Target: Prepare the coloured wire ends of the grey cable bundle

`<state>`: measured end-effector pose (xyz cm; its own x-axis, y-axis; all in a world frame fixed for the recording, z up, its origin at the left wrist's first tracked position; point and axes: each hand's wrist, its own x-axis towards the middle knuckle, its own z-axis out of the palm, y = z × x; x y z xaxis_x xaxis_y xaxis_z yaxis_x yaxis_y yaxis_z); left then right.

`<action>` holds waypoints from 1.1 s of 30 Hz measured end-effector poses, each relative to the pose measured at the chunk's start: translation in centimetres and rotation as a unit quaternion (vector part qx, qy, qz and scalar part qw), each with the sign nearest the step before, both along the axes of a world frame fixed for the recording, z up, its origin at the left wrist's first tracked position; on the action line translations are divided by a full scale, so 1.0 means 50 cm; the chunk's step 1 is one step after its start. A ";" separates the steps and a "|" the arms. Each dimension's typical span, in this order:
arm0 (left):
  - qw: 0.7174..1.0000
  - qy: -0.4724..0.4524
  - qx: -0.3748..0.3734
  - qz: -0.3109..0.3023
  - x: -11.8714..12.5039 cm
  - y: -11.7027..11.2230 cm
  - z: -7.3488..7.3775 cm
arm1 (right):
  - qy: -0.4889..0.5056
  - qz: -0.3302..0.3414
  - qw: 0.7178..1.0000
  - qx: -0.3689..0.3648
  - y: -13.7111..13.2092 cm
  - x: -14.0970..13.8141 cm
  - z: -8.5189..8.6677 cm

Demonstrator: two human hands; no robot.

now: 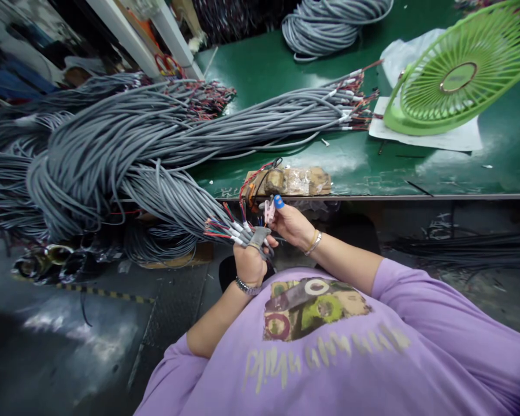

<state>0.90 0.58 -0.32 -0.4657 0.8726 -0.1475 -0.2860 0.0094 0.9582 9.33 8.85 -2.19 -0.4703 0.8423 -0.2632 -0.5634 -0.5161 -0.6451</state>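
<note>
My left hand (249, 263) is closed around the ends of several grey cables (236, 231), close to the table's front edge. Thin coloured wires (216, 227) fan out from their stripped ends. A grey wrap (259, 236) appears to cover my left thumb. Just to the right, my right hand (293, 224) pinches a small pale pink clip-like piece (269, 212) beside the wire ends; its exact kind is unclear. Blue covering (278, 201) sits on a right fingertip. Beyond the hands, a wooden block (314, 180) with a worn metal part (275, 181) and wires lies at the edge.
A large heap of grey cables (91, 144) covers the left side and hangs over the edge. On the green table (364, 167) stand a green fan (459, 78) on white paper (463, 136) and a coiled grey cable bundle (329, 26). Dark cables (468, 248) lie below, right.
</note>
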 end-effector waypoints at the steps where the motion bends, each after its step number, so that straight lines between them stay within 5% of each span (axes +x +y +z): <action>1: 1.000 0.002 -0.002 0.000 -0.001 -0.001 -0.001 | 0.006 -0.012 1.000 -0.010 0.000 -0.003 0.002; 11: 1.000 0.029 -0.008 -0.006 -0.004 -0.011 -0.002 | 0.003 0.023 0.998 -0.065 -0.007 0.014 -0.004; 19: 1.000 0.015 0.012 -0.020 -0.029 -0.038 -0.012 | -0.029 -0.017 0.993 -0.109 -0.017 0.061 -0.034; 25: 0.996 -0.059 0.003 -0.065 -0.033 -0.039 -0.004 | -0.071 -0.072 0.992 -0.074 -0.025 0.112 -0.053; 33: 0.991 -0.121 0.050 -0.039 -0.048 -0.052 -0.003 | -0.130 -0.118 0.984 0.014 -0.055 0.193 -0.070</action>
